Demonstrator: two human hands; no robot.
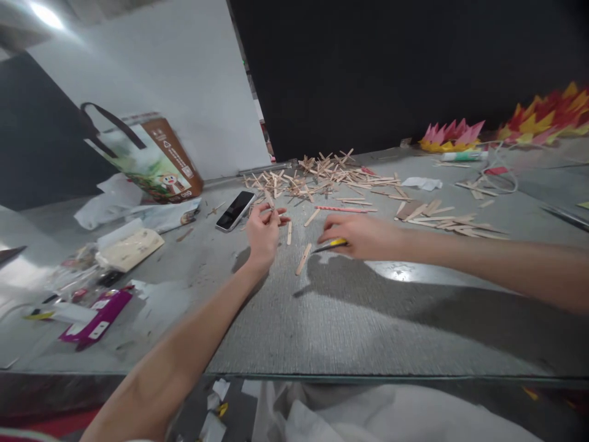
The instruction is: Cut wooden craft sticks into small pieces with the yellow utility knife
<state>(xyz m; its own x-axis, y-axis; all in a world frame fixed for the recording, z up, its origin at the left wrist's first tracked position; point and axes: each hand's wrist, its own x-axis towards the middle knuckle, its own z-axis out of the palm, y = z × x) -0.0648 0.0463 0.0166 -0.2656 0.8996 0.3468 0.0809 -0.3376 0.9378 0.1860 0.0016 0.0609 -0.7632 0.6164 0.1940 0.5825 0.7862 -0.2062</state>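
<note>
My left hand [263,235] is closed, its thumb and fingers pinching a flat wooden craft stick [269,198] that points up and away. My right hand [356,235] curls around a yellow-and-black pointed tool [339,243]; its dark tip points left, and its exact kind is unclear. Just left of that tip, a loose craft stick [303,259] lies on the grey table [276,325]. Another short stick [289,233] is beside my left fingers. Beyond my right fingers is a red-and-white striped pencil-like rod [345,209].
A large heap of craft sticks [317,178] spreads across the back. More sticks [451,224] lie beyond my right forearm. A phone [235,210] sits left of my left hand. A printed bag [156,159], a purple packet [99,319] and folded-paper pieces [453,135] stand around the edges.
</note>
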